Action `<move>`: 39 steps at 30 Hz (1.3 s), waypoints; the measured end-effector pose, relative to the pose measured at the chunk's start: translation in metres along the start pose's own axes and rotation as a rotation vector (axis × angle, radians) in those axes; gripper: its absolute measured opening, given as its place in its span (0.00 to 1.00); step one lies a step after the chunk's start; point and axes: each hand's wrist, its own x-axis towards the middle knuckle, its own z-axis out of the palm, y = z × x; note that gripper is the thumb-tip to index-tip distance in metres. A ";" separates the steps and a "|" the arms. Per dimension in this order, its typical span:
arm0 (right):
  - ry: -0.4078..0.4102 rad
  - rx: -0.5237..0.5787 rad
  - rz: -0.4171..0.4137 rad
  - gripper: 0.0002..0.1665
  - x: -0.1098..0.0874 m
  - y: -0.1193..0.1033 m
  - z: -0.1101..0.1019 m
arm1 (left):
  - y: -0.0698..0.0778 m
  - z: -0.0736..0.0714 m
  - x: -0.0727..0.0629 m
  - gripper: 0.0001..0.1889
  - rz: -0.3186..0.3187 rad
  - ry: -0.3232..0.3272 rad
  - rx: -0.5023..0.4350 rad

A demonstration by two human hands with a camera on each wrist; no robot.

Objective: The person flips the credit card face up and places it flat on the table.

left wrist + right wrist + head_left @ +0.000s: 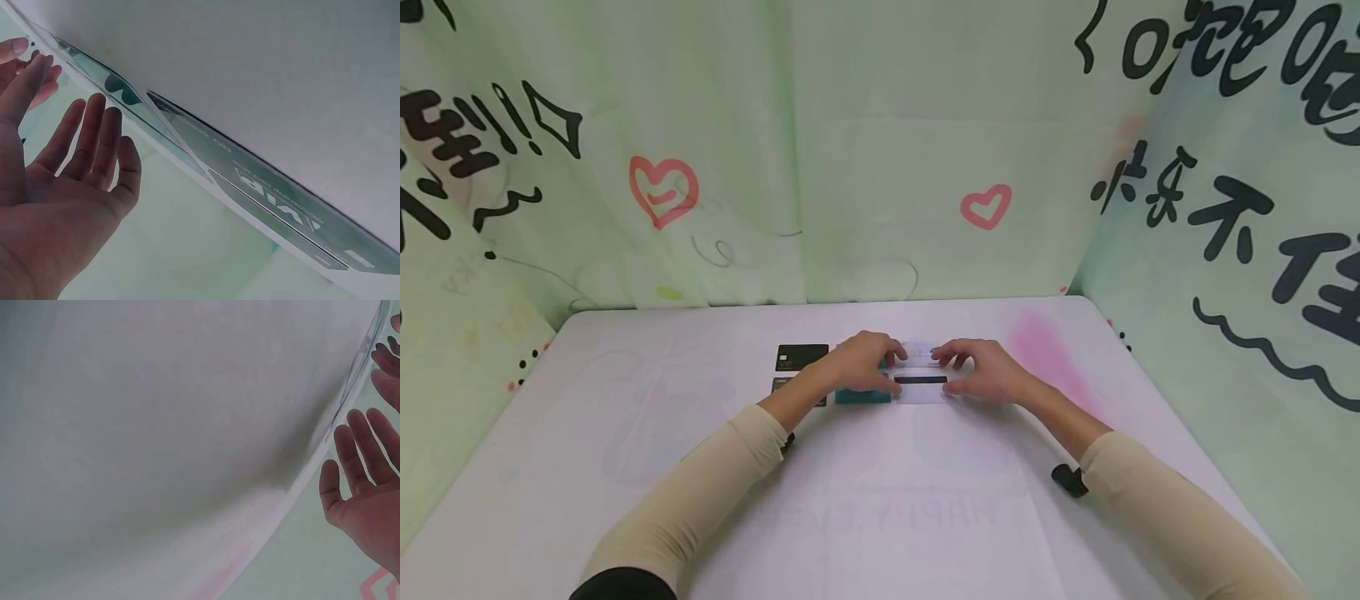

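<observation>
Flat cards lie in two rows on the table, several in all. On the right is a pale card with a black stripe [922,393], with another pale card [917,357] behind it. My left hand [861,360] hovers over the middle column, fingertips at the pale cards' left side; it partly covers a teal card [862,397]. My right hand [988,369] has its fingertips at the pale cards' right side. I cannot tell whether either hand touches them. Fingers look loosely bent, gripping nothing. In the left wrist view, a dark card with VIP lettering [212,156] lies beside the left hand.
A black card with a chip [793,358] lies at the left of the rows, and a second dark card [780,383], partly hidden by the left wrist, lies before it. The white table [865,500] meets printed curtains [865,208] at the back and sides.
</observation>
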 end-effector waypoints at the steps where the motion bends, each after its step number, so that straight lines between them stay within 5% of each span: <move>1: -0.007 -0.002 0.000 0.28 -0.001 0.000 0.001 | 0.000 0.000 -0.001 0.28 0.002 -0.004 0.004; 19: -0.070 -0.050 0.016 0.31 -0.007 -0.007 0.005 | 0.010 0.007 -0.002 0.27 -0.037 -0.038 0.190; 39: -0.062 -0.050 -0.007 0.30 -0.009 -0.008 0.007 | 0.013 0.007 -0.002 0.24 -0.051 -0.045 0.198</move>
